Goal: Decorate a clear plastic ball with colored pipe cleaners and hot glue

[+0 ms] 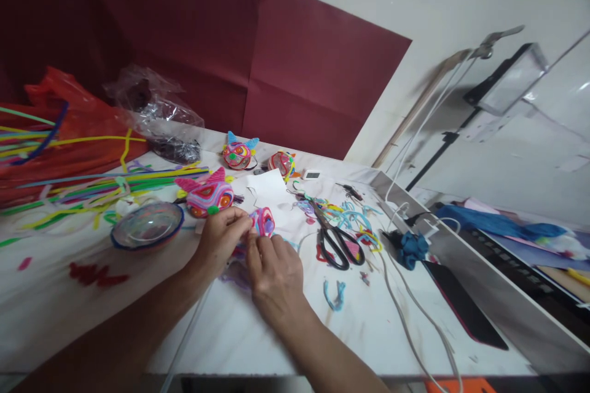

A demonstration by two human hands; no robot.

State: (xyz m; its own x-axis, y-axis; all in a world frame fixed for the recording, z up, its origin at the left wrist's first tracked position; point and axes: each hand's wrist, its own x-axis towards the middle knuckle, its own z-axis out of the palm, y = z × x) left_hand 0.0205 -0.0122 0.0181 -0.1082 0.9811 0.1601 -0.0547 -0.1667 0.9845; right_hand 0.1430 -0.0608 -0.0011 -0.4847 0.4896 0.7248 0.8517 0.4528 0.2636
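Both hands meet over the middle of the white marbled table. A small pink and purple coiled pipe-cleaner piece (263,221) shows between them. My left hand (225,234) is closed, thumb and fingers pinching the piece's left side. From the right, my right hand (274,270) grips its lower edge with bent fingers; the fingertips are partly hidden. Just beyond my left hand lies a pink animal-shaped ornament (209,196) with pointed ears and a green nose. Loose purple pipe cleaner (236,276) lies under the hands.
Black-handled scissors (338,244) lie right of my hands among pipe-cleaner scraps (353,218). A clear bowl-shaped shell (147,226) sits left, near red pieces (96,274). Two finished-looking ornaments (237,155) stand behind. A black phone (465,304) and white cables (405,313) are at right.
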